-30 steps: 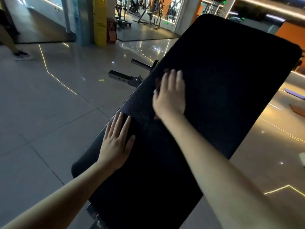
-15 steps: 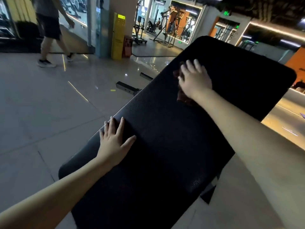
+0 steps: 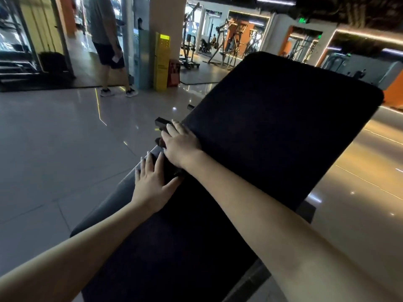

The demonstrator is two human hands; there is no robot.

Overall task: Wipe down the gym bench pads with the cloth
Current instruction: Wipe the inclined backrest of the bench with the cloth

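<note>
A person's right hand (image 3: 182,147) presses a dark cloth (image 3: 161,142) against the left edge of the black bench pad (image 3: 283,127), grip unclosed and fingers stretched toward the rim. The left hand (image 3: 152,179) lies just beside it on the near side, palm down, holding nothing. The pad's long axis runs away to the upper right, so most of its surface lies right of and beyond the cloth. Print on a yellow stand (image 3: 162,62) and a green ceiling sign (image 3: 303,20) is too small to read.

Right hand (image 3: 181,144) presses dark cloth (image 3: 162,142) at left edge of black bench pad (image 3: 272,138); left hand (image 3: 150,182) flat just beside.
</note>
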